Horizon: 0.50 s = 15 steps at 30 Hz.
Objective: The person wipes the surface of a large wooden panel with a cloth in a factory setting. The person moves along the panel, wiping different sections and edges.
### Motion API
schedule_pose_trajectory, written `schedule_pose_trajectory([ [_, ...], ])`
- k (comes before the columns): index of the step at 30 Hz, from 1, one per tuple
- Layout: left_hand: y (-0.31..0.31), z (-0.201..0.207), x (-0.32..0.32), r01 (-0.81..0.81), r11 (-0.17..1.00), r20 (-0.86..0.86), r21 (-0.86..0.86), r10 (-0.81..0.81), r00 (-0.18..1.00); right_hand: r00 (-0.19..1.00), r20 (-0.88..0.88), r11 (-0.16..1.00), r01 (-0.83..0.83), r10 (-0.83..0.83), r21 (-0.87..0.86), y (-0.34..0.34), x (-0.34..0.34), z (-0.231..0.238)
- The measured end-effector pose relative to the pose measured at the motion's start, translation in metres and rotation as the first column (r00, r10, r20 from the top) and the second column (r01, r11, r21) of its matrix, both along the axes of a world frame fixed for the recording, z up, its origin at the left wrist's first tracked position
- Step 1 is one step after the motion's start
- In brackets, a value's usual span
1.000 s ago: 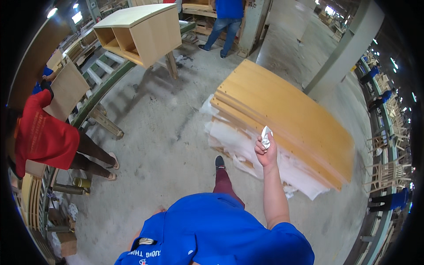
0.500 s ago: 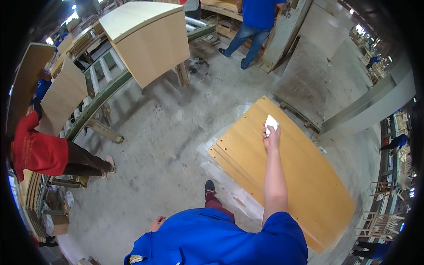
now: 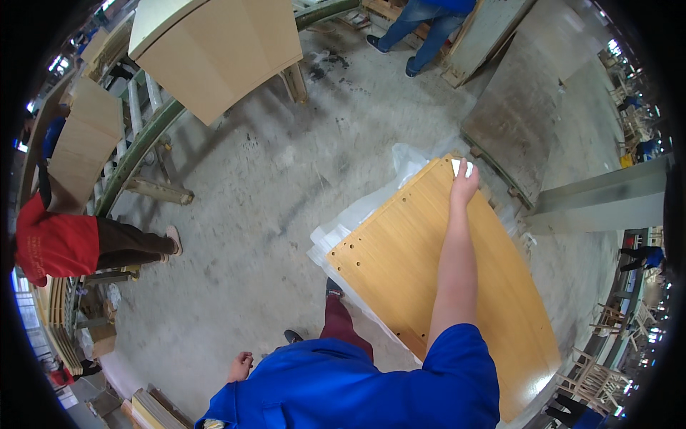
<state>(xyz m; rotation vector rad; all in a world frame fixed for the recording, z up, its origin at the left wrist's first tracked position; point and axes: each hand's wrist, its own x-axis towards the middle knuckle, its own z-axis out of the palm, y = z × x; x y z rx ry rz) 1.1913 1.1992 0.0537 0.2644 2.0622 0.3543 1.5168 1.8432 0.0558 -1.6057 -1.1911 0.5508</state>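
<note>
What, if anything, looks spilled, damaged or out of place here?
Dark blotches mark the concrete floor beside a support leg, resembling a spill or old stain; I can't tell whether they're wet. The wooden panel under the right hand shows no obvious damage.

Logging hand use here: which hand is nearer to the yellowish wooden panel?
Right. The right hand, holding a white piece, is at the far end of the wooden panel; the left hand is apart from it, to its left.
</note>
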Motion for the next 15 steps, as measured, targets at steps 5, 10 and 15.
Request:
schedule_pose_trajectory([
  [5, 0.023, -0.005, 0.002, 0.006, 0.999, 0.014, 0.052, -0.007, 1.0, 0.97, 0.24, 0.998, 0.053, -0.041, -0.043, 0.007, -0.004, 0.0],
  [10, 0.042, -0.008, 0.003, 0.035, 0.995, 0.045, 0.096, -0.039, 0.998, 0.929, 0.366, 0.994, 0.086, -0.053, -0.074, 0.01, -0.007, 0.001],
  [15, 0.043, -0.016, 0.0, 0.039, 0.994, 0.027, 0.1, -0.042, 0.999, 0.906, 0.422, 0.99, 0.088, -0.035, -0.108, 0.013, -0.007, 0.002],
])
